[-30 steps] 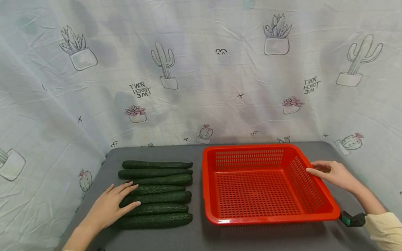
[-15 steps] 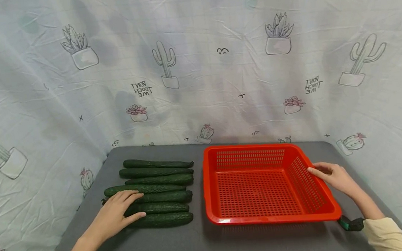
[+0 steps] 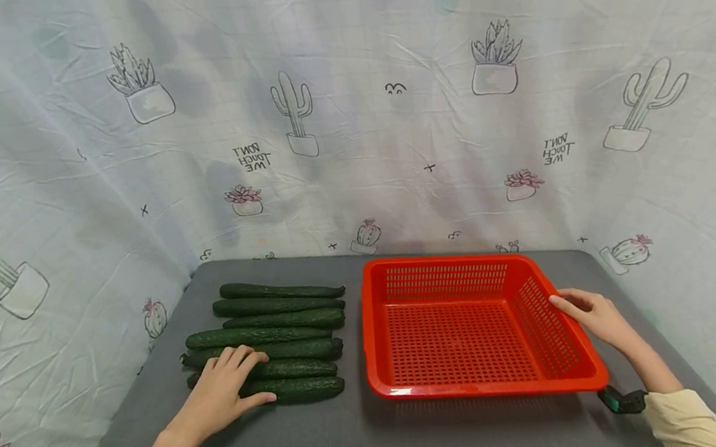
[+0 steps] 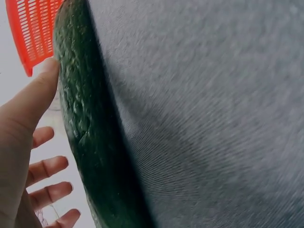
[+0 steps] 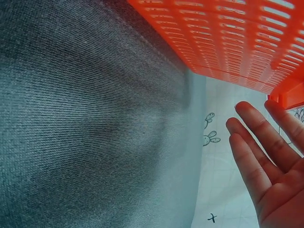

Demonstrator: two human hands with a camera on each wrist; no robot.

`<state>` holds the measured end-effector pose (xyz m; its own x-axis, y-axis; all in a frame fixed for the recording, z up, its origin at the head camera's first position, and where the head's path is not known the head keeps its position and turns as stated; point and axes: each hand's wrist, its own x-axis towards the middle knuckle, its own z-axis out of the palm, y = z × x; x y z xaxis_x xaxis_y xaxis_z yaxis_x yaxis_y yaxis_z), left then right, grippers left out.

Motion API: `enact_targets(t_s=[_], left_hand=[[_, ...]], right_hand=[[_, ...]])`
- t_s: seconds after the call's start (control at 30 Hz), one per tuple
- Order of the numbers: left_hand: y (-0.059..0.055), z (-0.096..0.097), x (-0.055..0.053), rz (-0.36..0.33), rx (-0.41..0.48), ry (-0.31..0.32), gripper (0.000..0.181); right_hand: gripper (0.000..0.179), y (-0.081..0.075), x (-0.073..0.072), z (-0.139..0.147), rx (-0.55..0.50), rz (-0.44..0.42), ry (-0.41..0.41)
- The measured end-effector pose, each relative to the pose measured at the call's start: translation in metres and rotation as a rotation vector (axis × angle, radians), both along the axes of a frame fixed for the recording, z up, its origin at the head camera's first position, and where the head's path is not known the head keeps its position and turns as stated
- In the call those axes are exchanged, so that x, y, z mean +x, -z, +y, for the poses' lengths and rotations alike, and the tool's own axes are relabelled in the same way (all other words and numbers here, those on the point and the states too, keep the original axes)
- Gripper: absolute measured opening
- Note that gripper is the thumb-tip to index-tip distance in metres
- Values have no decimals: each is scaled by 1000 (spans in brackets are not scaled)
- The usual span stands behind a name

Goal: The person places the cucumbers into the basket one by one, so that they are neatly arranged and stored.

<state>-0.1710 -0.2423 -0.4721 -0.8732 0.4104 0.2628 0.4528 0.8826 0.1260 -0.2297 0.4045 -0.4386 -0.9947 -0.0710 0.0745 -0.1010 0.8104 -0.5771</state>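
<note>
Several dark green cucumbers lie side by side in a column on the left of the grey table. Over the nearest ones is my left hand (image 3: 222, 391), fingers spread. In the left wrist view its thumb (image 4: 40, 92) meets the side of the nearest cucumber (image 4: 92, 123), while the other fingers show past the far side, apart from one another. A red plastic basket (image 3: 478, 390) with slotted walls stands right of the cucumbers, nothing in it. My right hand (image 3: 589, 313) holds its right rim, thumb over the top, with fingers outside below the rim in the right wrist view.
The grey table (image 3: 302, 445) ends at a pale cactus-print curtain (image 3: 348, 123) behind and on both sides. A gap of table separates the cucumber ends from the basket's left wall.
My left hand has moved toward the near side, from the middle cucumbers to the nearest ones, uncovering the left ends of those behind. The right hand and basket stay put.
</note>
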Motion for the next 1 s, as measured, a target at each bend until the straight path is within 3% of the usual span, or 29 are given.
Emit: enact_targets(t_s=[0.37, 0.63, 1.0], left_hand=[[12, 5, 10, 2, -14, -20, 45], [20, 8, 14, 54, -43, -47, 44], [26, 9, 14, 208, -87, -22, 50]], right_hand=[[54, 1, 2, -2, -3, -32, -13], [53, 1, 1, 1, -31, -43, -36], [52, 4, 0, 0, -27, -26, -38]])
